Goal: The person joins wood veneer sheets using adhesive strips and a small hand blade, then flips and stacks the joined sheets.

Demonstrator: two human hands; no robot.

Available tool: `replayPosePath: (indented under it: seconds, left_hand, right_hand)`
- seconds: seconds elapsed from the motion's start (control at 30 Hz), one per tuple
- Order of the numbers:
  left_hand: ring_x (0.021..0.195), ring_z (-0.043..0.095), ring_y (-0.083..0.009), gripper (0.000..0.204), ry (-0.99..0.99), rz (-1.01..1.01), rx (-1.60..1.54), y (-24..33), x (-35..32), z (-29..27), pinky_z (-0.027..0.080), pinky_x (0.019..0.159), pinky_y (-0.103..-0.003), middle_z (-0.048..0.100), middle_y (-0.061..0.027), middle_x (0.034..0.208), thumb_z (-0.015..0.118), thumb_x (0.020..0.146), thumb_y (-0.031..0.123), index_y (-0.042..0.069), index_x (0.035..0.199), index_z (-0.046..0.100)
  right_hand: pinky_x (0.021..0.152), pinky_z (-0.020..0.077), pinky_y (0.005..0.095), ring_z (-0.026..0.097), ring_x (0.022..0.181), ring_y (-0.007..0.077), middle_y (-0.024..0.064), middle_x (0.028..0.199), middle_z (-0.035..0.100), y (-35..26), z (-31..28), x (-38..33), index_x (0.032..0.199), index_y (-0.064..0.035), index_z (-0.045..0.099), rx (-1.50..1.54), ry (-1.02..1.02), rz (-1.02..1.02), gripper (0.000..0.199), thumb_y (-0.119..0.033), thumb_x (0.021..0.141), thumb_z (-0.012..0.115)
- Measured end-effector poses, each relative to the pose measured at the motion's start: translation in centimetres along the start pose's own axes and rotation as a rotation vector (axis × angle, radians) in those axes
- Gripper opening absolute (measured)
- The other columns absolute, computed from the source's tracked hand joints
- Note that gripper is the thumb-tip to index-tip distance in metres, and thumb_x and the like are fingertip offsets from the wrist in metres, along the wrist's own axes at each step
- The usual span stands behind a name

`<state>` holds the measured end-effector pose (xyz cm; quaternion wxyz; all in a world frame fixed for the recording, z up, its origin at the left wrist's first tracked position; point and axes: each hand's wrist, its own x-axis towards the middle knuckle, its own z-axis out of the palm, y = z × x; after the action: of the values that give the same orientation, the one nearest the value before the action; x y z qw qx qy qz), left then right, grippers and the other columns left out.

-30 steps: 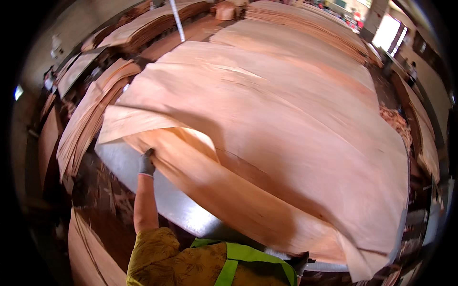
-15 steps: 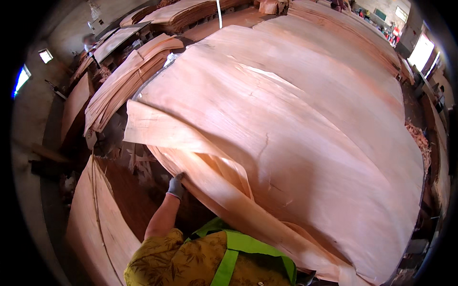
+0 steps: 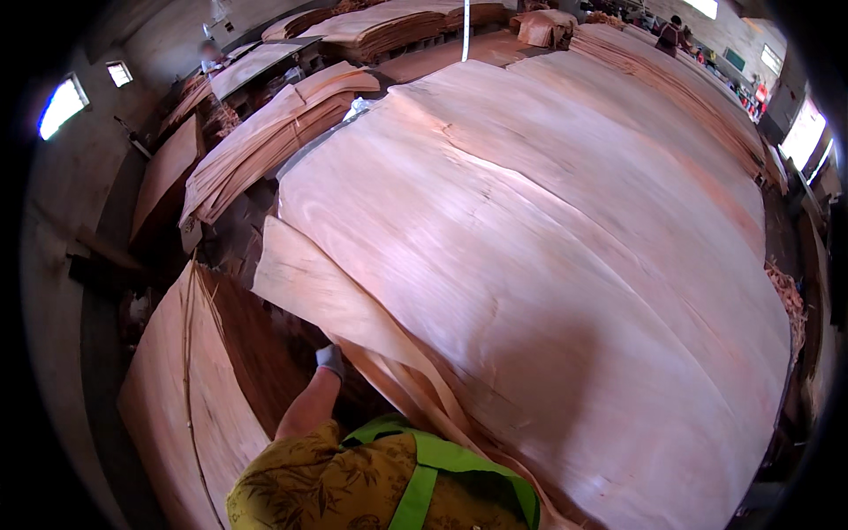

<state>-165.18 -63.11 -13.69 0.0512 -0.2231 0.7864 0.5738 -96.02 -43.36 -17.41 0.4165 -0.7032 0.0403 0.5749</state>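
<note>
My left hand [image 3: 329, 359], in a grey glove, is closed at the near left edge of a loose, folded veneer sheet [image 3: 327, 283]. Its fingers are partly hidden by that edge. The thin, pale wood sheet curls over itself in long folds that run down toward my body. Beneath and beyond it spreads a wide, pinkish veneer sheet [image 3: 530, 265] with a long raised ridge across it. My right hand does not show.
A bent veneer stack tied with a cord [image 3: 190, 353] stands at lower left. Other veneer piles [image 3: 274, 132] lie farther left, with more [image 3: 671, 88] at far right. Scraps [image 3: 786, 309] heap beside the right edge. Two people are in the distance.
The folded veneer has drawn in toward my body and narrowed, baring more of the wide sheet. My left hand stays near its edge, slightly lower. The view has shifted a little.
</note>
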Motion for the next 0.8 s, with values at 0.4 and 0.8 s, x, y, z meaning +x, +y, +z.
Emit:
replayPosePath:
  seconds: [0.4,0.8]
  left_hand:
    - [0.135,0.02,-0.0307,0.071,-0.401,1.366,0.996,14.6,-5.1,16.1,0.012,0.108,-0.052,0.022,-0.0155,0.147,0.049,0.083,0.042,0.003,0.139,0.027]
    - [0.132,0.027,-0.0323,0.067,-0.549,1.512,0.943,13.2,-3.9,15.7,0.015,0.107,-0.053,0.03,-0.017,0.142,0.047,0.085,0.047,0.001,0.133,0.037]
  right_hand:
    - [0.088,0.0415,0.0377,0.054,0.093,0.02,0.0101,0.116,0.052,0.2,2.4,1.1,0.135,-0.0162,0.033,-0.012,0.009,-0.088,0.069,-0.062,0.084,0.041]
    - [0.039,0.0257,0.0246,0.031,0.04,0.0104,-0.0025,0.061,0.051,3.7,17.4,-8.0,0.085,-0.0163,0.059,0.042,0.063,-0.175,0.036,-0.052,0.081,0.053]
